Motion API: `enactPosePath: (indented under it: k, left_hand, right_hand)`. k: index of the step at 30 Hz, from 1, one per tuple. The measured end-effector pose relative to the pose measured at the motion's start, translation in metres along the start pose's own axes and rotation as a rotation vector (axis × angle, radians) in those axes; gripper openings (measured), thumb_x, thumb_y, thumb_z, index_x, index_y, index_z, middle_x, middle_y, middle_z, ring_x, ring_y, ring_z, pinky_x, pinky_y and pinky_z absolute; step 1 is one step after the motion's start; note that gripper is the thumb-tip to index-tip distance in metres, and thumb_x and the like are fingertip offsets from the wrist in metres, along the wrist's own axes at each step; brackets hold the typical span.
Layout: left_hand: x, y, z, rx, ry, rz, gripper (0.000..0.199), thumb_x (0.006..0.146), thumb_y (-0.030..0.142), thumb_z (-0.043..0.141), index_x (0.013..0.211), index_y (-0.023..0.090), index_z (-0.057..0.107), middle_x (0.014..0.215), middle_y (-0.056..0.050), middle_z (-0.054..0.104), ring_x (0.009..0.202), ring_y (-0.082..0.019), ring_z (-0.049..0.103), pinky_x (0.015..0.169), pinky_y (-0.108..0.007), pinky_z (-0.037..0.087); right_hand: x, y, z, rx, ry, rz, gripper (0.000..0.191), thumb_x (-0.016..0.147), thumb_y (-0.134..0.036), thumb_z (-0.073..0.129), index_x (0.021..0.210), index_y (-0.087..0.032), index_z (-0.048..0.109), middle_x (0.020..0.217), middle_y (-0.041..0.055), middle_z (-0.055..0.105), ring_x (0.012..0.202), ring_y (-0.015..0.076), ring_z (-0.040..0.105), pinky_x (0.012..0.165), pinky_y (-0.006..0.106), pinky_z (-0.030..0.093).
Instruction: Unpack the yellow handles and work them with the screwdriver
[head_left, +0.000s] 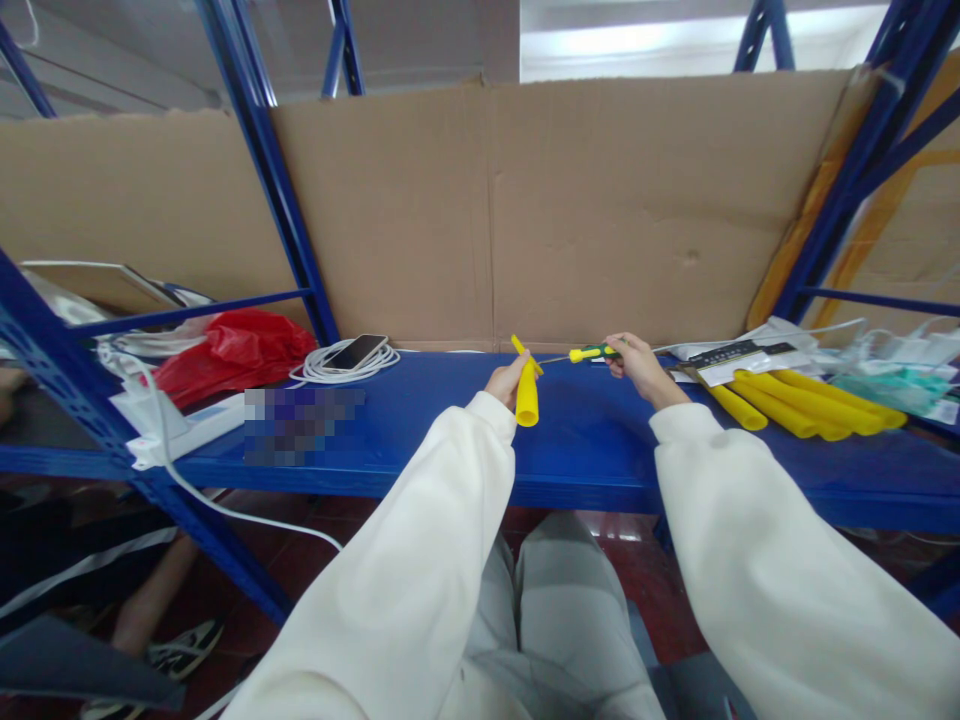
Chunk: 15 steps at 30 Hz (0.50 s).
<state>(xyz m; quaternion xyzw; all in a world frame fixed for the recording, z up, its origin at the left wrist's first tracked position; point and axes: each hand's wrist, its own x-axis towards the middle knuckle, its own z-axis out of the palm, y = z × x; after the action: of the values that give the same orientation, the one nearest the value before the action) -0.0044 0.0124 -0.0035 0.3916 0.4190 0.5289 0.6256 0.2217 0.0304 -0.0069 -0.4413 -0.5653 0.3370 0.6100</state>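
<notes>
My left hand (505, 382) is closed around a yellow plastic tube-like piece (527, 402), whose wide round end points toward me. A thinner yellow part sticks up at its far end. In my right hand (631, 362) is a screwdriver (589, 354) with a yellow and green handle. Its thin metal shaft points left, and the tip meets or comes very close to the yellow piece beside my left fingers. Exactly where the tip sits is too small to tell. Both hands are just above the blue shelf top (450, 440).
Several yellow tubes (814, 402) lie at the right beside a plastic packet with a black label (739, 360). A phone (360, 352) rests on a coiled white cable at the left, near a red plastic bag (232, 352) and a white power strip (199, 425). Cardboard (600, 210) stands behind.
</notes>
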Motion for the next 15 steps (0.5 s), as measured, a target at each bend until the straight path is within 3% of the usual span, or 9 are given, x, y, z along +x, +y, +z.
enactPosePath:
  k: [9,15]
  left_hand:
    - [-0.0028,0.0012,0.0003,-0.010,0.027,-0.005,0.035,0.094,0.033,0.064,0.066,0.013,0.061,0.050,0.000,0.056,0.041,-0.008,0.049,0.047,-0.020,0.042]
    - [-0.0012,0.0005,0.0003,-0.009,0.026,-0.005,0.033,0.089,0.036,0.072,0.067,0.013,0.062,0.049,0.000,0.055,0.040,-0.007,0.047,0.045,-0.020,0.040]
  right_hand:
    - [-0.0009,-0.0015,0.0016,0.000,0.024,0.003,0.025,0.083,-0.035,0.070,0.079,-0.022,0.050,0.053,-0.0055,0.050,0.038,0.0071,0.038,0.036,0.019,0.028]
    - [-0.0028,-0.0046,0.0030,-0.001,0.034,0.032,0.019,0.085,-0.031,0.066,0.079,-0.022,0.050,0.053,-0.0051,0.051,0.038,0.0073,0.037,0.037,0.019,0.027]
